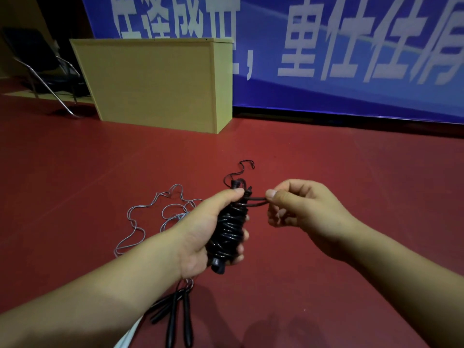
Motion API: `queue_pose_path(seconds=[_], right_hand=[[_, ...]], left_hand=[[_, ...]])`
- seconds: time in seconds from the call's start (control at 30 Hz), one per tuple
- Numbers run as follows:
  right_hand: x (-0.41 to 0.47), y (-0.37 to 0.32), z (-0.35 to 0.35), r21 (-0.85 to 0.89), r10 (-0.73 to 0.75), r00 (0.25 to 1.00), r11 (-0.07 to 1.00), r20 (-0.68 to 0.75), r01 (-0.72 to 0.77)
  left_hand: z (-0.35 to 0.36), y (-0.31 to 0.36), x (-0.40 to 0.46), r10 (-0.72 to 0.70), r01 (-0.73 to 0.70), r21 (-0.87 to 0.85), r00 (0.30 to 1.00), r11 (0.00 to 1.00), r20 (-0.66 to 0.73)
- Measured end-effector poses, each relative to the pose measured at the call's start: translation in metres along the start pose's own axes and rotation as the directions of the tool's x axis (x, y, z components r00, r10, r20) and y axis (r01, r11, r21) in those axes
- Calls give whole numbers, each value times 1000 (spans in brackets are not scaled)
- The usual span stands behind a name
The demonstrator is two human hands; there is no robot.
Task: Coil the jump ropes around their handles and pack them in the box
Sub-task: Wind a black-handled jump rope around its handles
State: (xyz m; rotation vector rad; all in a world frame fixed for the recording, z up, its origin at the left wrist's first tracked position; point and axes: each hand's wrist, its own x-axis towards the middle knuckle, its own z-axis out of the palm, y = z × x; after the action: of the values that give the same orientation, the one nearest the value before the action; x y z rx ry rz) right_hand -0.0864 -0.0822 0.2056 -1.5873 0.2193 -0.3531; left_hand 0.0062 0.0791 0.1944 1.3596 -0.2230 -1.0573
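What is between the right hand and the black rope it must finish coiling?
Nothing: the right hand already pinches the rope's loose end, and the left hand grips the black coiled bundle. No box is visible.

1. The coiled rope [227,229] is glossy black, handles and all.
2. The loose rope [140,222] left of the coiled rope is pale grey-blue.
3. The handles [179,320] below the coiled rope are black.
4. The floor [326,159] is dark red.
5. The box [155,84] beyond the coiled rope is light yellow-tan.
6. The banner [351,91] is blue with large white characters.
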Motion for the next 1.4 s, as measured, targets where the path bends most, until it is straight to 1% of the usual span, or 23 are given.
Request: queue_pose_path(seconds=[0.07, 0.13, 0.3, 0.4, 0.53, 0.7, 0.83, 1.03, 1.13, 1.23, 1.33, 1.4], right_hand=[[0, 4, 1, 1, 62, 997, 998, 52, -62], [0, 4, 2, 28, 80, 992, 996, 93, -83], [2, 1, 1, 117, 18, 991, 992, 135, -34], [1, 0, 2, 69, -6, 992, 998, 127, -3], [-1, 0, 2, 12, -41, 995, 999, 89, 40], [-3, 4, 4, -40, -90, 995, 995, 34, 91], [-1, 8, 5, -9, -69, 997, 998, 18, 69], [-4, 7, 7, -73, -121, 993, 990, 9, 121], [-5, 4, 10, -78, -141, 990, 987, 16, 142], [-5, 2, 12, -26, -129, 991, 991, 48, 130], [-6, 1, 11, 25, -95, 992, 995, 80, 93], [-5, 0, 12, 43, -75, 994, 996, 81, 72]], left_hand=[[-1, 1, -1, 14, -13, -48, 1000, 999, 23], [-1, 2, -2, 3, 2, -77, 998, 997, 64], [-2, 2, -5, -64, 85, -97, 978, 992, 197], [-2, 3, -8, -107, 133, -83, 960, 988, 260], [-4, 5, -9, -158, 173, -19, 936, 985, 315], [-2, 4, -8, -171, 175, 17, 926, 984, 337], [-1, 2, -6, -147, 142, 39, 938, 989, 314], [-4, 0, -5, -149, 141, 48, 931, 989, 332], [-8, 0, -5, -161, 169, 17, 898, 985, 410], [-12, 0, -4, -173, 208, -13, 847, 978, 502], [-13, 0, -4, -167, 216, -25, 819, 976, 549], [-13, 0, -4, -156, 203, -23, 818, 979, 554]])
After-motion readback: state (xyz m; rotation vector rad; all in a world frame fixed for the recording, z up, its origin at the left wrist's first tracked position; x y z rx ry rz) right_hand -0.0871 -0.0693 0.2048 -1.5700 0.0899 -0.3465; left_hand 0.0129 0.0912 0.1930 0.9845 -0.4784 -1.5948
